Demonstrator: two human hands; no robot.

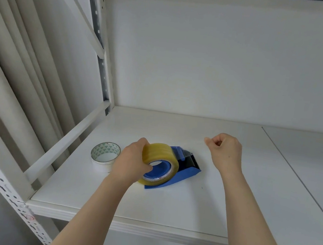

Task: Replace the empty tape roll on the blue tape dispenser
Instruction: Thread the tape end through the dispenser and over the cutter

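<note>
The blue tape dispenser lies on the white shelf, its black toothed cutter pointing right. A full yellowish clear tape roll sits on the dispenser's blue hub. My left hand grips this roll from the left, thumb at its inner rim. My right hand hovers above and to the right of the cutter, fingertips pinched together. I cannot make out whether a clear tape end is between them. A thin white roll with green triangles printed inside lies flat just left of my left hand.
The shelf's back wall is close behind. A perforated metal upright and a slanted side rail border the shelf on the left. A seam runs across the shelf board to the right. The front edge is near me.
</note>
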